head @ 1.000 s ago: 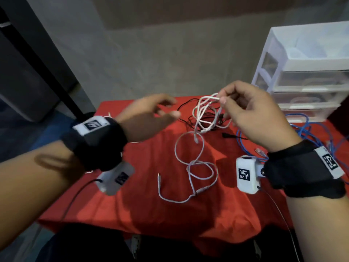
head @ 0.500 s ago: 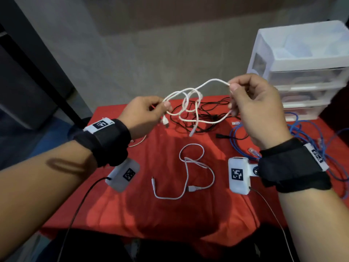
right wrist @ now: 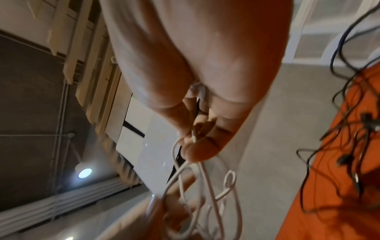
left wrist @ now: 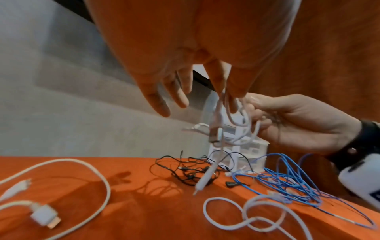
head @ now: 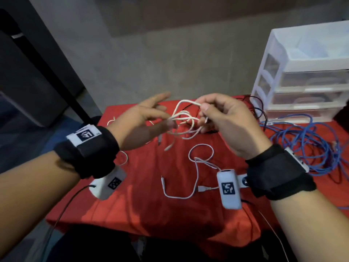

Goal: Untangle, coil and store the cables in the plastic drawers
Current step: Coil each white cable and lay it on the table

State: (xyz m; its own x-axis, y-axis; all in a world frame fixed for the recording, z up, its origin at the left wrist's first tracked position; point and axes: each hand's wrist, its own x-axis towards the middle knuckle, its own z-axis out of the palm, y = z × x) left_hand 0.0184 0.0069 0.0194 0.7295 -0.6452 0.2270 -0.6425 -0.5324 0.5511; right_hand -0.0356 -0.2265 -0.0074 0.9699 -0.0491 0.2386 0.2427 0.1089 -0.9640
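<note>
A tangled white cable [head: 184, 122] hangs in loose loops above the red table [head: 143, 205] between my two hands. My left hand [head: 167, 121] pinches one strand between thumb and a finger, with the other fingers spread; in the left wrist view the left hand [left wrist: 225, 97] shows the same pinch, and a USB plug [left wrist: 214, 136] dangles below it. My right hand [head: 201, 108] pinches the upper loops, and the right hand [right wrist: 192, 141] shows this up close. The white plastic drawers [head: 306, 82] stand at the back right, all drawers pushed in.
A second white cable [head: 197, 167] lies loose on the cloth under my hands. Another white cable with a plug [left wrist: 44, 216] lies to the left. A thin black cable [left wrist: 185, 169] sits at the back, and a blue cable heap [head: 306, 146] lies in front of the drawers.
My hands have come closer together, so the white cable that was stretched between them now hangs slack in loops. The left hand's free fingers have spread out.
</note>
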